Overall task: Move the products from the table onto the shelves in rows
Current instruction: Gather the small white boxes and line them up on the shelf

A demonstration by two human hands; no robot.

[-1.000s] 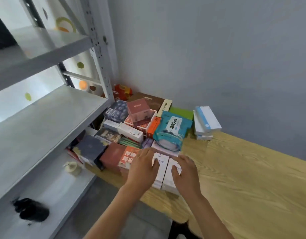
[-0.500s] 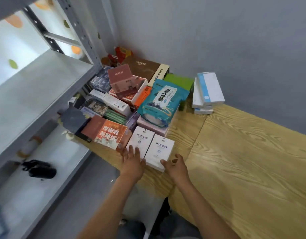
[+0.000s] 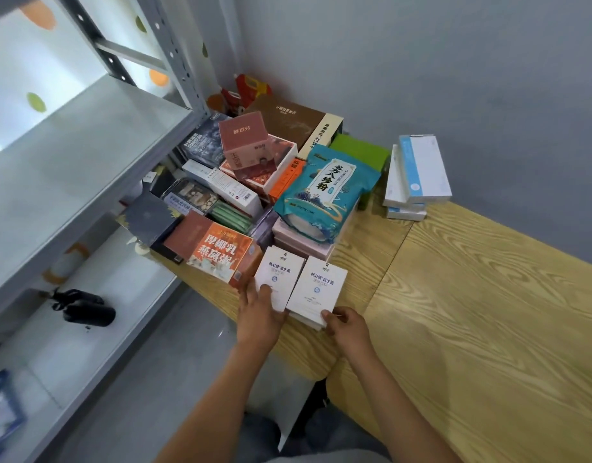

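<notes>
Two white boxes lie side by side at the front edge of the wooden table (image 3: 471, 312). My left hand (image 3: 258, 315) grips the near end of the left white box (image 3: 281, 272), thumb on top. My right hand (image 3: 346, 329) pinches the near corner of the right white box (image 3: 318, 285). Behind them sits a crowded pile of products: an orange box (image 3: 221, 255), a teal bag (image 3: 324, 192), a pink box (image 3: 244, 138) and a brown box (image 3: 288, 121). The grey metal shelves (image 3: 71, 168) stand to the left.
A stack of white-and-blue boxes (image 3: 418, 172) leans by the wall on the right. The lower shelf (image 3: 87, 345) carries a black object (image 3: 84, 310) and a blue item (image 3: 0, 406). Grey wall behind; the table's right half is bare wood.
Both hands slid back from the tops of the two white boxes to their near ends and took hold there. The view dropped lower and moved closer to the table.
</notes>
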